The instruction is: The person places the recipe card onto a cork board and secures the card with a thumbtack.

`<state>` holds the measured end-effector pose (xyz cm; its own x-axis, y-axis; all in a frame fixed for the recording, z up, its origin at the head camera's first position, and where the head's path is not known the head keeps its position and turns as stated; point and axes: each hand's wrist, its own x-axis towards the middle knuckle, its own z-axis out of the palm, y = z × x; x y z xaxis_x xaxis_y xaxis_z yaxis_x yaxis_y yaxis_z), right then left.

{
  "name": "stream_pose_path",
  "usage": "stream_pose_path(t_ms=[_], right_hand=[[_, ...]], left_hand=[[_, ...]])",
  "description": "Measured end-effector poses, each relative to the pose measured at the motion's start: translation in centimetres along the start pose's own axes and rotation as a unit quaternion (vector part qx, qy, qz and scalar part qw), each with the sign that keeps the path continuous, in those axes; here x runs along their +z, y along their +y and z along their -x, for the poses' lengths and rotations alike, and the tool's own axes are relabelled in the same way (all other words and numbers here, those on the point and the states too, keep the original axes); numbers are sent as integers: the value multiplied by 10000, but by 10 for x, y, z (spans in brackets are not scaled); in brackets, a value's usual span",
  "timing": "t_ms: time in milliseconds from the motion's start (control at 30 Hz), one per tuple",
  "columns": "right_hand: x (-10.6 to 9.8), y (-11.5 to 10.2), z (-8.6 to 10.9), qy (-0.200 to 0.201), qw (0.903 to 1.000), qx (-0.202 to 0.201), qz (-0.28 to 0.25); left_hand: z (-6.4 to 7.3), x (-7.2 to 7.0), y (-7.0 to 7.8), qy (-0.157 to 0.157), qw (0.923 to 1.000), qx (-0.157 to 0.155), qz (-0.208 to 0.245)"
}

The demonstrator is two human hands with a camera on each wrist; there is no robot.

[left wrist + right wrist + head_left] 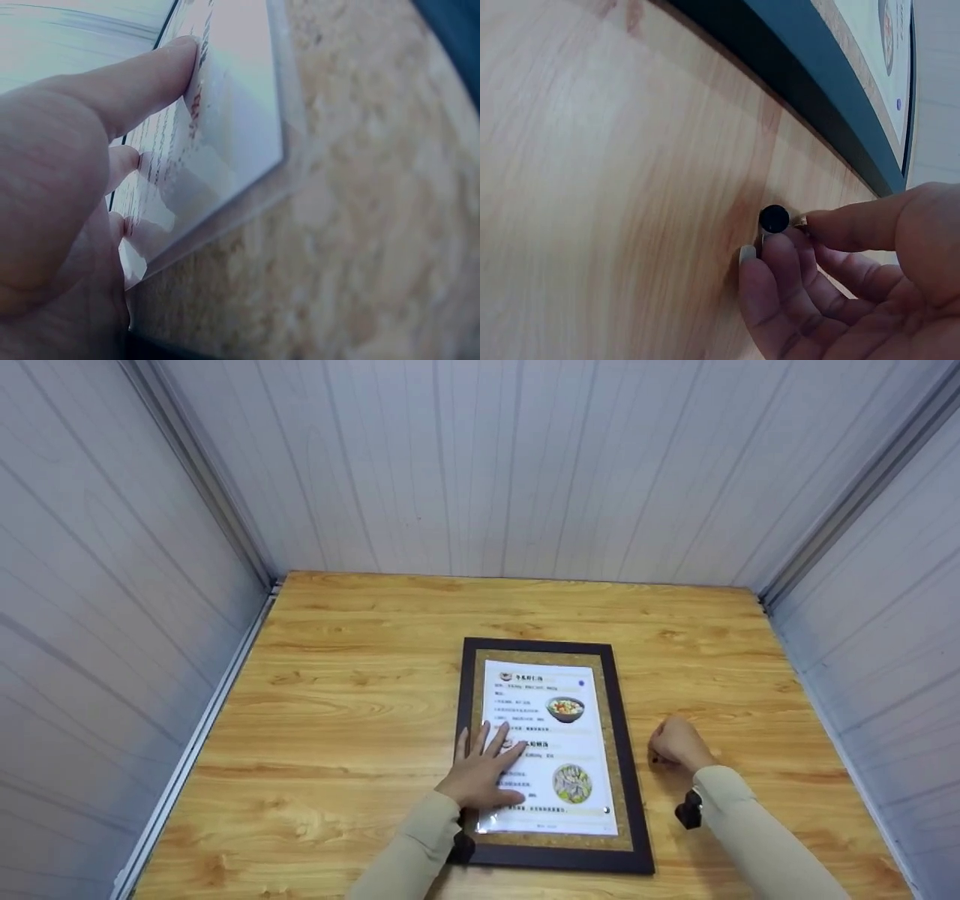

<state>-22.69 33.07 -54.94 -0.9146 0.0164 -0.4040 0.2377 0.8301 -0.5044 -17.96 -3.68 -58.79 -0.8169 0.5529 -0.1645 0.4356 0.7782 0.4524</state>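
Observation:
My left hand [480, 778] lies with fingers spread on a laminated recipe sheet [540, 817], which sits on a framed cork board [622, 840]. In the left wrist view the thumb [161, 71] presses the sheet near its corner. To the right of the board my right hand [681, 744] is down at the table, fingers curled. The right wrist view has a black-topped thumbtack [774, 219] at its fingertips, and a small brass-coloured bit [801, 223], perhaps another tack, pinched by the thumb. A purple tack [581, 682] and a dark tack [606, 810] sit on the sheet's right side.
The board's dark raised frame [537, 644] borders the cork. Around it spreads the wood-grain table [337, 697]. Pale panel walls [480, 472] rise behind the table and on both sides, with metal edging [202, 720] along the left.

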Motion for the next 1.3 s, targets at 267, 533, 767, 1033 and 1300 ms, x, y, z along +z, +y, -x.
stream_pose_path(t_ms=[267, 533, 767, 1033, 1300], right_hand=[[0, -3, -3, 31, 9992, 97, -378], [-3, -12, -5, 508, 9960, -16, -736], [2, -17, -8, 671, 9808, 59, -1832], [4, -26, -11, 396, 9442, 276, -3259], [12, -46, -9, -424, 8761, 397, -4787]], left_hand=[[-1, -1, -1, -20, 10000, -82, -12], [2, -1, 0, 54, 10000, -54, -25], [1, 1, 1, 17, 10000, -73, 15], [1, 3, 2, -11, 10000, -48, 10], [-1, 0, 2, 34, 10000, -65, 59]])
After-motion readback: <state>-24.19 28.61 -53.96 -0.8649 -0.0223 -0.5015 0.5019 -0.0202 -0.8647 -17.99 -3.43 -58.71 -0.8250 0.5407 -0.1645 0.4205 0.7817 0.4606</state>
